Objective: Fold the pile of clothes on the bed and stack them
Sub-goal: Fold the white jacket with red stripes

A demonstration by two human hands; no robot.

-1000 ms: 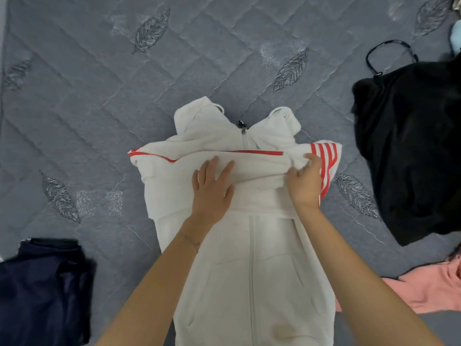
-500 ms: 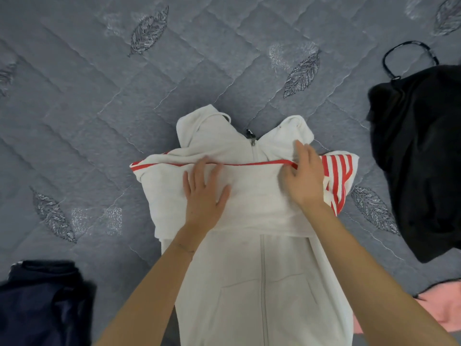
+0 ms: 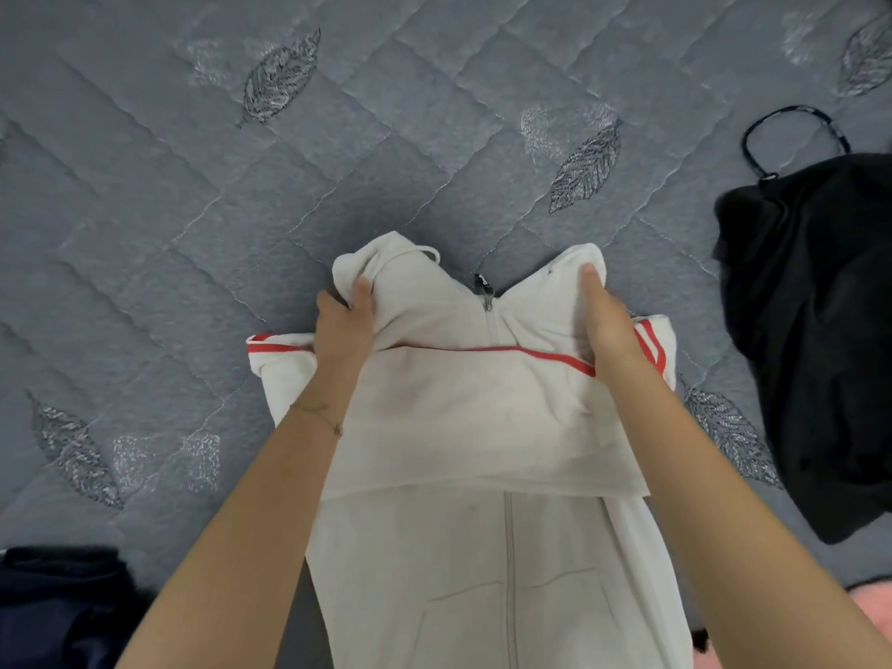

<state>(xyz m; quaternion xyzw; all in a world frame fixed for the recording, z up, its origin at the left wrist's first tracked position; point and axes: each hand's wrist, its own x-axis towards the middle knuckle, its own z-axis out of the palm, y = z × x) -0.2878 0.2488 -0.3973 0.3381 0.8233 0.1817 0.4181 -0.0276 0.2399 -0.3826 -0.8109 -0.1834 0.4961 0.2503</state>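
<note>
Grey quilted bed cover [image 3: 193,210] with stitched leaf motifs, filling the view. At centre, running down to 6 o'clock, a white zip-front hoodie [image 3: 482,427], laid face up, sleeves folded across the chest, a red stripe [image 3: 531,353] along the upper fold. At 3 o'clock, well apart from it, a crumpled black garment [image 3: 820,354]; at 7 o'clock a dark navy garment [image 3: 58,610]; at 5 o'clock a corner of a pink garment [image 3: 869,620], cut off by the frame. Left hand [image 3: 345,325] at 10 o'clock of the hoodie, fingers curled round the left hood edge, thumb on top. Right hand [image 3: 606,325] at 2 o'clock, thumb pressed on the right hood edge, fingers tucked under the cloth and hidden, so apparently pinching it. Between the hands, at 12 o'clock, a small dark zip pull [image 3: 482,286]. Probably soft, thick fleece: light, limp, neither fragile nor slippery, prone to sagging and to spilling the folded sleeves if lifted by one point. Best taken at both top corners together, then brought down toward the hem at 6 o'clock, keeping the sleeves trapped inside.
</note>
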